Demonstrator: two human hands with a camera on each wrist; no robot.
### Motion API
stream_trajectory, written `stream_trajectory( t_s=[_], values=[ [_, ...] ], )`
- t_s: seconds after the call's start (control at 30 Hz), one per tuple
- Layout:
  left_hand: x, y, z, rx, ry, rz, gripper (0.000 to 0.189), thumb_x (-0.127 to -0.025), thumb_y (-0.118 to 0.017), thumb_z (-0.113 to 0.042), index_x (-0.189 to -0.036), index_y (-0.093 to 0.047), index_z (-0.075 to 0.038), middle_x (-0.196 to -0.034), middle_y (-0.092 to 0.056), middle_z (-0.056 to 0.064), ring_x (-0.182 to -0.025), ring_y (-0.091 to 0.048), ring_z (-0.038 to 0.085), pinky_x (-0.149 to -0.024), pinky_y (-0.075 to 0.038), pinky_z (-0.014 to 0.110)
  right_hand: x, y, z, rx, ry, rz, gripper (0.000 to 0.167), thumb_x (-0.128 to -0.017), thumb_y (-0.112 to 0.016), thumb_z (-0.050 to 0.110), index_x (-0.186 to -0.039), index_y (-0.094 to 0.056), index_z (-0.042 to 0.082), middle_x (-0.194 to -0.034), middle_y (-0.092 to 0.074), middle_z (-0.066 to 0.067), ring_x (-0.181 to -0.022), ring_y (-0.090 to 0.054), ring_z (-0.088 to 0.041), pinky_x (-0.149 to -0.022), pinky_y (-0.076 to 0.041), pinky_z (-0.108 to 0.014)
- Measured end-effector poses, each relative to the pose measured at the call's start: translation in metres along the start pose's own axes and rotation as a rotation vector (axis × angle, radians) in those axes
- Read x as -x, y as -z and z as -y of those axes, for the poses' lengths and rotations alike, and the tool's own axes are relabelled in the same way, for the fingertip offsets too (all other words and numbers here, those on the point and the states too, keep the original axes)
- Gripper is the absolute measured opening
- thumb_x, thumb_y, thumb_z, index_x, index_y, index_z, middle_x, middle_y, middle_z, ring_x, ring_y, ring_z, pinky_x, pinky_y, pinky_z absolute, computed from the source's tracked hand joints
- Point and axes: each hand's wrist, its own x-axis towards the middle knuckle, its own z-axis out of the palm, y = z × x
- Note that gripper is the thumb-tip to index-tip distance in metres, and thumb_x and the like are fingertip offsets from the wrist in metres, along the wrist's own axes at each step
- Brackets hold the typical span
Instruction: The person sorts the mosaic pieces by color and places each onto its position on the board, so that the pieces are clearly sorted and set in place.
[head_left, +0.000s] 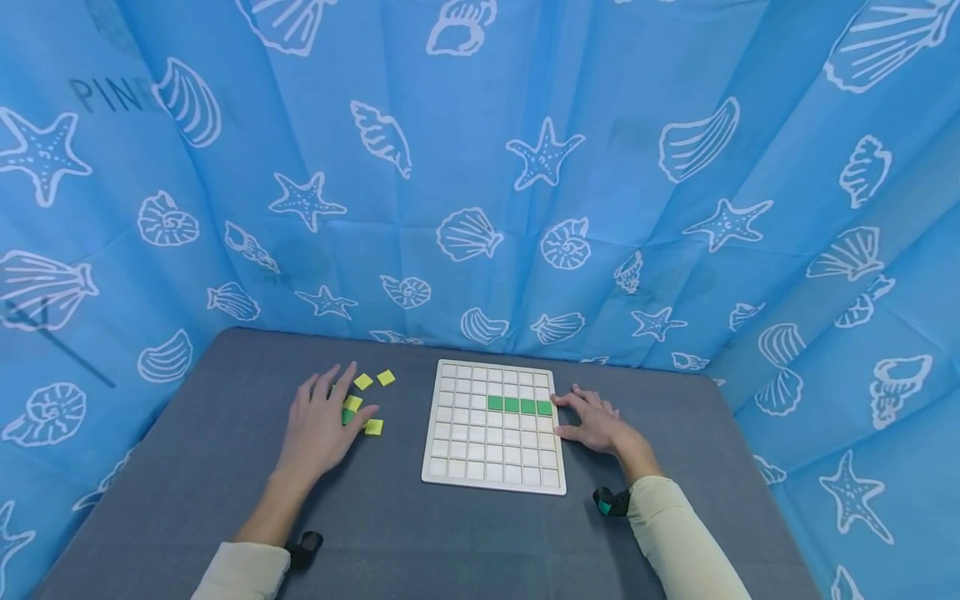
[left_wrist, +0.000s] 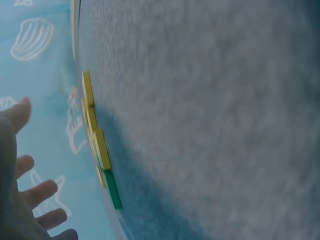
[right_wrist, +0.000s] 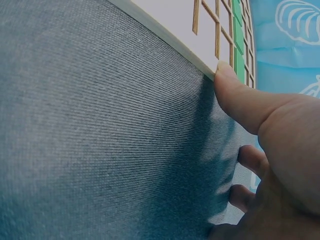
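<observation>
A white grid board (head_left: 495, 487) lies flat on the grey table, with a row of several green tiles (head_left: 512, 405) filling its right side. Against the board's right edge rests my right hand (head_left: 600, 422); in the right wrist view its thumb (right_wrist: 228, 82) touches the rim, the other fingers loosely bent. Left of the board, my left hand (head_left: 318, 425) hovers with spread fingers over loose tiles, holding none. Near its thumb is a yellow tile (head_left: 373, 427), and a green tile (head_left: 348, 416) is partly hidden beneath the hand. The left wrist view shows these yellow tiles (left_wrist: 102, 150) edge-on.
Two more yellow tiles, one (head_left: 363, 382) by the left fingertips and one (head_left: 386, 377) farther right, lie toward the back. A blue curtain (head_left: 480, 167) with white shell prints hangs behind the grey table (head_left: 420, 542). Dark bands are on both wrists.
</observation>
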Motion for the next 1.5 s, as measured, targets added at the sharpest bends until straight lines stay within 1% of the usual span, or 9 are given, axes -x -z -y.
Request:
stream_trajectory(
  t_s=[0.1, 0.23, 0.37, 0.47, 0.6, 0.7, 1.03, 1.33, 1.5],
  values=[
    [-0.001, 0.004, 0.005, 0.045, 0.034, 0.015, 0.084, -0.094, -0.068, -0.053, -0.161, -0.032, -0.016, -0.159, -0.038, 0.023, -0.141, -0.032, 0.05, -0.107, -0.035, 0.07, -0.001, -0.001, -0.001, 0.001, -0.001, -0.004, 0.06, -0.099, -0.067, 0.032, -0.153, -0.046, 0.019, -0.167, -0.017, -0.028, -0.15, -0.012, -0.061, -0.113, -0.01, -0.082],
    [-0.003, 0.007, 0.011, 0.102, 0.094, 0.067, 0.081, -0.093, -0.073, -0.045, -0.157, -0.038, -0.011, -0.153, -0.041, 0.026, -0.132, -0.034, 0.048, -0.1, -0.037, 0.066, -0.001, -0.002, -0.001, 0.002, -0.001, -0.006, 0.06, -0.099, -0.067, 0.033, -0.153, -0.046, 0.019, -0.167, -0.017, -0.028, -0.15, -0.012, -0.061, -0.113, -0.01, -0.082],
    [-0.004, 0.009, 0.016, 0.123, 0.161, 0.114, 0.069, -0.094, -0.073, -0.039, -0.15, -0.047, -0.007, -0.146, -0.045, 0.028, -0.127, -0.034, 0.047, -0.098, -0.037, 0.063, -0.001, -0.001, 0.0, 0.003, 0.002, -0.006, 0.06, -0.099, -0.067, 0.033, -0.153, -0.046, 0.018, -0.167, -0.017, -0.028, -0.15, -0.012, -0.062, -0.113, -0.01, -0.082],
    [-0.005, 0.008, 0.019, 0.136, 0.199, 0.133, 0.059, -0.095, -0.073, -0.035, -0.141, -0.054, -0.005, -0.142, -0.049, 0.026, -0.126, -0.035, 0.046, -0.097, -0.037, 0.061, 0.0, 0.0, 0.0, 0.006, 0.003, -0.006, 0.06, -0.099, -0.067, 0.033, -0.153, -0.045, 0.018, -0.167, -0.017, -0.028, -0.15, -0.012, -0.061, -0.113, -0.01, -0.082],
    [-0.006, 0.007, 0.023, 0.162, 0.223, 0.153, 0.048, -0.094, -0.074, -0.033, -0.13, -0.06, -0.005, -0.133, -0.054, 0.022, -0.118, -0.037, 0.042, -0.092, -0.035, 0.057, -0.001, 0.0, 0.0, 0.011, 0.002, -0.003, 0.061, -0.099, -0.067, 0.034, -0.154, -0.045, 0.018, -0.168, -0.017, -0.028, -0.151, -0.011, -0.06, -0.113, -0.01, -0.081],
    [-0.006, 0.007, 0.026, 0.174, 0.237, 0.173, 0.045, -0.093, -0.075, -0.034, -0.126, -0.062, -0.006, -0.129, -0.055, 0.02, -0.115, -0.037, 0.039, -0.09, -0.034, 0.054, 0.0, -0.001, 0.0, 0.011, 0.003, -0.002, 0.061, -0.099, -0.067, 0.034, -0.154, -0.045, 0.019, -0.168, -0.016, -0.028, -0.151, -0.01, -0.06, -0.113, -0.009, -0.082],
    [-0.008, 0.004, 0.028, 0.159, 0.258, 0.252, 0.046, -0.095, -0.073, -0.037, -0.126, -0.064, -0.005, -0.133, -0.052, 0.023, -0.117, -0.035, 0.043, -0.092, -0.034, 0.057, 0.0, -0.002, -0.004, 0.006, 0.006, -0.006, 0.06, -0.099, -0.067, 0.035, -0.153, -0.046, 0.019, -0.167, -0.017, -0.028, -0.151, -0.01, -0.061, -0.112, -0.009, -0.082],
    [-0.012, 0.008, 0.027, 0.173, 0.325, 0.292, 0.033, -0.095, -0.072, -0.031, -0.117, -0.071, -0.006, -0.129, -0.055, 0.022, -0.111, -0.038, 0.042, -0.087, -0.035, 0.054, -0.001, -0.002, -0.004, 0.004, -0.008, -0.002, 0.062, -0.099, -0.067, 0.035, -0.154, -0.044, 0.019, -0.168, -0.016, -0.026, -0.152, -0.009, -0.058, -0.114, -0.009, -0.081],
    [-0.015, 0.008, 0.026, 0.186, 0.355, 0.326, 0.029, -0.096, -0.071, -0.028, -0.115, -0.071, -0.006, -0.131, -0.053, 0.022, -0.113, -0.038, 0.041, -0.091, -0.036, 0.056, -0.001, -0.002, -0.004, 0.003, -0.002, -0.003, 0.061, -0.099, -0.067, 0.035, -0.154, -0.045, 0.019, -0.169, -0.015, -0.026, -0.152, -0.01, -0.058, -0.114, -0.009, -0.081]
  ],
)
